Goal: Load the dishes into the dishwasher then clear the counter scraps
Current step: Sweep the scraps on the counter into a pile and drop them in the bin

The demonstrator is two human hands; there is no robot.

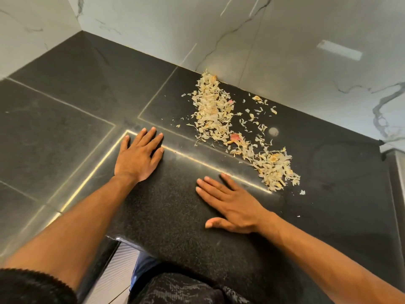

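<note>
Pale onion-skin scraps [215, 110] lie scattered on the black counter [175, 216], running from the back wall down to a second heap [274, 170] on the right. My left hand [137, 156] rests flat on the counter, fingers straight, to the left of the scraps. My right hand [232, 205] lies flat too, fingers spread, just short of the lower heap. Neither hand holds anything. No dishes or dishwasher are in view.
White marble walls [285, 51] meet in a corner behind the counter. Thin bright seams [92, 172] cross the dark surface on the left. The counter's front edge [122, 240] is near my body, with a ribbed white panel below it.
</note>
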